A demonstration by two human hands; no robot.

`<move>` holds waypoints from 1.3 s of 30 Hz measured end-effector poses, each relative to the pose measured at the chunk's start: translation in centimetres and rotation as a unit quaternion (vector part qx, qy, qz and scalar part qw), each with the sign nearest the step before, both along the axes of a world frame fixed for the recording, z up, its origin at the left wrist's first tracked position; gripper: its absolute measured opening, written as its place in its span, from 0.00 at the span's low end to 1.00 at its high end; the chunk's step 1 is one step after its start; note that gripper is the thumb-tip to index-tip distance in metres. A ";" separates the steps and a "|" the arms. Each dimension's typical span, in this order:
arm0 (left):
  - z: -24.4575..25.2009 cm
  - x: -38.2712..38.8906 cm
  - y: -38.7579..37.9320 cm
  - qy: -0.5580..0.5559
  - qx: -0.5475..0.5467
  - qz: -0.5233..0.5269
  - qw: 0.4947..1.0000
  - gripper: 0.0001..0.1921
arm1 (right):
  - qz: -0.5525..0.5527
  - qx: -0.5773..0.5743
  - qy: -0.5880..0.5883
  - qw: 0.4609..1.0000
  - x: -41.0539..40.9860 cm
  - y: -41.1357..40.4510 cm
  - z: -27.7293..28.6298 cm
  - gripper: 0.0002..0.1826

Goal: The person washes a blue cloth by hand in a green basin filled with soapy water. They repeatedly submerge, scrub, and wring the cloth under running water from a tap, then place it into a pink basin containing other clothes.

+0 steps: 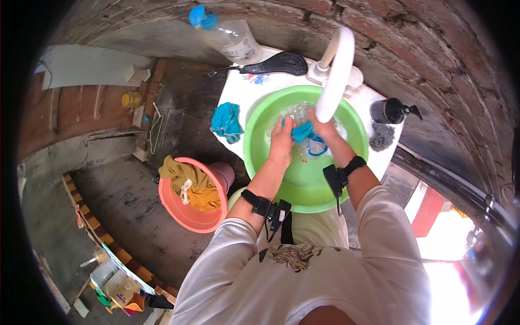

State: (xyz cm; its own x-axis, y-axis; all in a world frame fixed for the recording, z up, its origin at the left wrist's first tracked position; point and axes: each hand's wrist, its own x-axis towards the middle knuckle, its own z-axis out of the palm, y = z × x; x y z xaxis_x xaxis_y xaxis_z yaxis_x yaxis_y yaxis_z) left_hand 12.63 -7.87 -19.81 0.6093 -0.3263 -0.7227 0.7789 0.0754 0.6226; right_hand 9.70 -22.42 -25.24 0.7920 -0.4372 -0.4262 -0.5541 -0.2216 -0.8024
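Note:
In a green plastic basin (260, 162) with soapy water, both of my hands are on a wet blue cloth (302, 132). My left hand (283, 139) grips its left end, thumb up. On the other end is my right hand (323, 125), slightly blurred and partly behind the white tap spout (335, 81). A dark blue loop (317, 146) hangs just below the cloth; whether it belongs to the cloth I cannot tell. Foam and bubbles float around the hands. A second blue cloth (226, 122) lies crumpled on the left edge of the white sink top (235, 87).
Behind the basin are a clear plastic bottle (239, 44) and a black paddle-shaped object (280, 63). A black pump bottle (388, 111) and a grey scouring pad (382, 137) stand at right. On the left, an orange-pink tub (172, 207) holds mustard-coloured garments (191, 183). A brick wall (406, 40) rises behind.

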 end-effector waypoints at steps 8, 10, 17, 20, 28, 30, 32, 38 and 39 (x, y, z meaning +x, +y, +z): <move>-1.1 0.4 1.4 0.020 0.106 0.029 0.994 0.32 | 0.256 -0.272 -0.013 0.928 -1.3 2.0 1.1 0.17; -2.1 -0.1 1.5 0.034 0.101 0.040 0.994 0.33 | 0.140 -0.214 0.069 0.964 -1.2 1.9 1.7 0.17; -5.7 0.3 1.9 0.131 -0.114 0.117 0.978 0.16 | 0.123 -0.002 -0.065 0.990 -3.1 6.3 7.7 0.07; -5.0 0.5 2.0 0.172 -0.211 0.077 0.959 0.15 | 0.088 -0.140 -0.260 0.951 -5.0 8.6 10.3 0.08; -1.2 -2.0 -1.3 0.116 -0.038 0.130 0.984 0.19 | 0.131 -0.225 -0.013 0.965 -0.8 5.4 6.4 0.21; -2.0 -1.4 -1.5 0.158 -0.052 0.142 0.976 0.19 | 0.010 -0.156 -0.046 0.987 0.0 4.8 6.0 0.20; -3.2 -0.6 -0.9 0.165 -0.114 0.135 0.970 0.18 | -0.068 -0.125 -0.077 0.987 -0.4 5.1 6.9 0.18; -3.8 0.6 1.7 0.178 -0.249 0.025 0.952 0.13 | 0.146 -0.211 -0.192 0.947 -3.2 7.7 11.0 0.22; -3.3 0.2 1.6 0.193 -0.241 0.021 0.951 0.13 | 0.111 -0.216 -0.136 0.961 -3.0 7.6 10.8 0.22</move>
State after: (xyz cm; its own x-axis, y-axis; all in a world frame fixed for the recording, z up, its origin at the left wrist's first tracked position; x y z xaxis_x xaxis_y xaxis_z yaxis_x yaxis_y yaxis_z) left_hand 12.85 -6.28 -23.06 0.3491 -0.6581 -0.6671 0.9324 0.3151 0.1770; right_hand 6.74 -14.82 -14.47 0.9424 -0.3344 -0.0083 -0.2385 -0.6542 -0.7177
